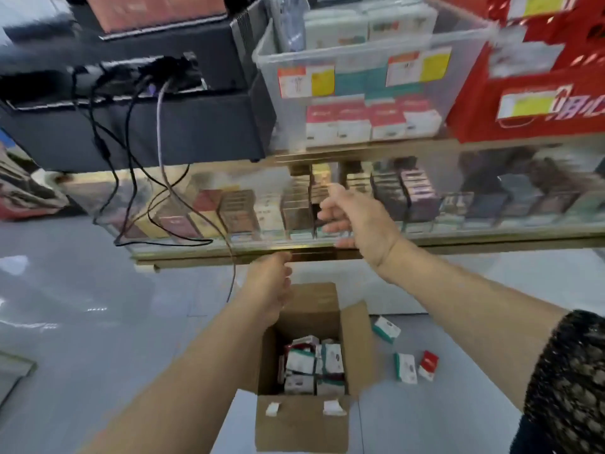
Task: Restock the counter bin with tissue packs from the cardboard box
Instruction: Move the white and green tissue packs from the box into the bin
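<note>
The cardboard box [302,421] stands open on the floor [98,339], its flaps turned out. Tissue packs [312,365] fill its bottom, white with green or red ends. The upper ones lie with their long axes running toward the desk, and the ones under them are too jumbled to read. Just right of the box three loose packs lie flat on the floor. A green one [387,329] lies aslant. A second green one [406,368] has its long axis pointing toward the desk. Just beside it is a red one [429,366], tipped slightly rightward at its far end.

Above the box's far left corner hangs the left hand [271,290], back upward, fingers curled under. I cannot tell whether its grip holds anything. Beyond the box and to its right, the right hand [355,217] is raised before the desk's glass front, its grip released, fingers spread and holding nothing.

The desk [491,242] rises beyond the box, with rows of small boxes [235,208] behind its glass. On top, straight beyond the box, sits the clear counter bin [288,126]. Its packs [353,122] stand upright side by side, faces to the front wall, red-and-white ones lowest. Up there to the left are a black machine [183,126] and trailing cables [131,152], and to the right red cartons [474,106].
</note>
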